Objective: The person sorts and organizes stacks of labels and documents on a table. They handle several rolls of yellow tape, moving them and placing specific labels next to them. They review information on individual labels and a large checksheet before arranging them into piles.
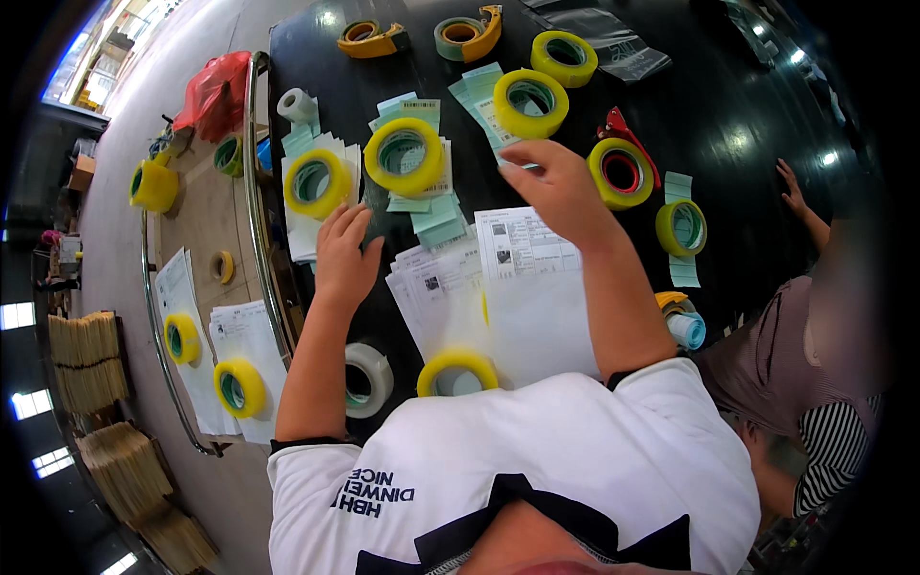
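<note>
My left hand (347, 251) is open, fingers stretched out at the lower edge of a yellow tape roll (293, 188) that lies on white paper slips (299, 240). My right hand (561, 187) is open too, its thumb and fingers apart, just below another yellow tape roll (504, 117) and pale green label strips (470, 98). I cannot tell whether its fingertips touch the strips. Between the hands, a further tape roll (377, 171) rests on stacked labels (443, 228). Printed sheets (527, 225) lie under my right forearm, with a tape roll (428, 374) near my chest.
Two tape dispensers (393, 43) (489, 38) sit at the far side of the black table (326, 86). A red dispenser (628, 134) with tape is to the right. A metal-railed cart (254, 172) stands left. Beside me on the right is another person (767, 355).
</note>
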A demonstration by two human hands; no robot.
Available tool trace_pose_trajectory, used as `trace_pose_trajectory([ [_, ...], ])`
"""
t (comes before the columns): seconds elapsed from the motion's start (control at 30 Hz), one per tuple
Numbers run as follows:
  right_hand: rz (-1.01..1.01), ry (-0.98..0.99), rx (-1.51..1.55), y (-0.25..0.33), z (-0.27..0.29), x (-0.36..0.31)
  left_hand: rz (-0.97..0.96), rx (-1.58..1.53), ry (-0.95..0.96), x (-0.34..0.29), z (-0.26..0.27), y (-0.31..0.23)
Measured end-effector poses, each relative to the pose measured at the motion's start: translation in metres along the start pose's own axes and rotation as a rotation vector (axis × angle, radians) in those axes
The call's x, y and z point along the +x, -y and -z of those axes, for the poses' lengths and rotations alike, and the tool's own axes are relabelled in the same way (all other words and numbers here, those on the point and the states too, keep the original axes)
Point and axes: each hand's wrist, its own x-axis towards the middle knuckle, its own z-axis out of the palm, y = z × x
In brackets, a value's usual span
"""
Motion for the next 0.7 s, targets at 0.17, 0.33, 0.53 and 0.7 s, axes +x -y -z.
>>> trace_pose_trajectory([
  [0.17,-0.051,-0.093,-0.271,-0.002,0.028,-0.079,0.070,-0.087,0.001,-0.060,0.023,-0.007],
  [0.33,0.044,-0.124,-0.539,-0.021,0.022,-0.163,0.102,-0.182,-0.045,-0.105,0.047,-0.023],
  [0.53,-0.230,-0.144,-0.696,-0.043,0.020,-0.225,0.072,-0.240,0.002,-0.151,0.049,-0.044],
  [0.7,-0.304,-0.176,-0.618,-0.042,0.026,-0.230,0.073,-0.312,0.131,-0.184,0.041,-0.068],
])
